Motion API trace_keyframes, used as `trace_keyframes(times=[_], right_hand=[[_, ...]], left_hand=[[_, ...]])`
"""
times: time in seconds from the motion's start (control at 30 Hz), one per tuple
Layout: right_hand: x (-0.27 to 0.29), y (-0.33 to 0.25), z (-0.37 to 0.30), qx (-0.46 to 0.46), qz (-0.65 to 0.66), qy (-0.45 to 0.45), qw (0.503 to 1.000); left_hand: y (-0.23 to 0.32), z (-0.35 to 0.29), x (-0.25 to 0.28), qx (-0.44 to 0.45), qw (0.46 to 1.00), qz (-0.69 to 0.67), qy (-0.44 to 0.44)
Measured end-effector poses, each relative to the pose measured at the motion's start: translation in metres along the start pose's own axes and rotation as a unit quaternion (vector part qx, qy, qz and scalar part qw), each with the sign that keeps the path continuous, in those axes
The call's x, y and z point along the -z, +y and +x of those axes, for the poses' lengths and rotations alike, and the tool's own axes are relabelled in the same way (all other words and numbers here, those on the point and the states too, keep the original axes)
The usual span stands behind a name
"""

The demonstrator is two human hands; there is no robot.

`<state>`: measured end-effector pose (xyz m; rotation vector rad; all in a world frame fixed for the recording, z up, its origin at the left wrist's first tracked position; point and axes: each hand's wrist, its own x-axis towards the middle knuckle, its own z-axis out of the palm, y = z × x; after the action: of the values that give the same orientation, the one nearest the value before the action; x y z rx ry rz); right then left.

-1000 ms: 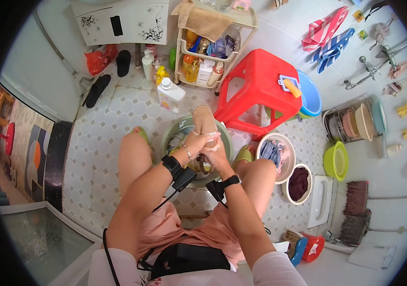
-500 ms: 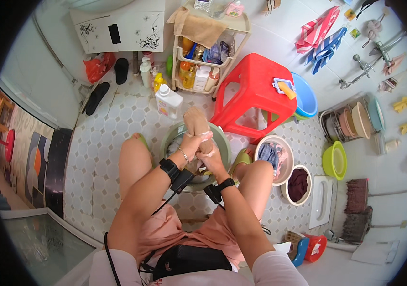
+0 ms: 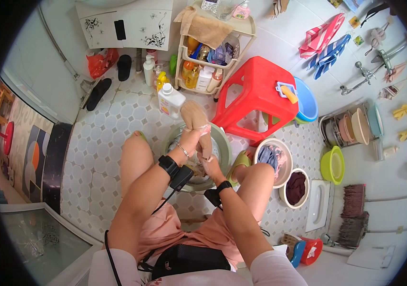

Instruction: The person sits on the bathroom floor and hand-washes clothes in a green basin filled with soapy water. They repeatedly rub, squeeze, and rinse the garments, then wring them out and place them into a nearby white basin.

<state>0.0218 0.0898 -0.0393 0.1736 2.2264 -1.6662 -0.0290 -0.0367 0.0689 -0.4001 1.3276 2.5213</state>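
Note:
Over a green basin (image 3: 228,155) on the floor between my feet, I hold a wet beige cloth (image 3: 194,115) in both hands. My left hand (image 3: 191,141) is closed round its middle, with a thick fold bulging out beyond the fingers. Nearer to me, my right hand (image 3: 210,167) grips the narrow lower end. A stretch of the cloth shows between the two hands. White suds cling to my left fingers. Inside the basin is soapy water with other cloth, partly hidden behind my hands and wrists.
A white bottle (image 3: 170,101) stands just beyond the basin. To the right are a red stool (image 3: 265,76), a white basin (image 3: 287,174) of blue and pink clothes, and a smaller tub (image 3: 285,198) with dark red cloth. A shelf cart (image 3: 244,25) stands behind.
My right hand has slid down toward me, away from the left, so more of the cloth shows between them. The left hand stays closed on it.

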Motion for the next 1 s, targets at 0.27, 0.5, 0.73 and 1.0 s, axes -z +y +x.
trace_keyframes(times=[0.27, 0.5, 0.73, 1.0], right_hand=[[0.000, 0.024, 0.000, 0.055, -0.135, 0.045, 0.988], [0.007, 0.025, 0.000, 0.037, -0.261, 0.031, 0.964], [0.037, -0.047, -0.007, 0.066, 0.155, 0.031, 0.985], [0.032, -0.068, -0.028, -0.052, 0.270, 0.064, 0.959]], left_hand=[[0.005, 0.002, -0.002, 0.016, 1.000, -0.004, 0.020], [0.005, 0.000, 0.007, -0.005, 0.994, 0.102, -0.041], [-0.020, 0.008, 0.022, 0.004, 0.967, 0.254, -0.028], [-0.035, 0.002, 0.017, -0.060, 0.868, 0.488, -0.070]])
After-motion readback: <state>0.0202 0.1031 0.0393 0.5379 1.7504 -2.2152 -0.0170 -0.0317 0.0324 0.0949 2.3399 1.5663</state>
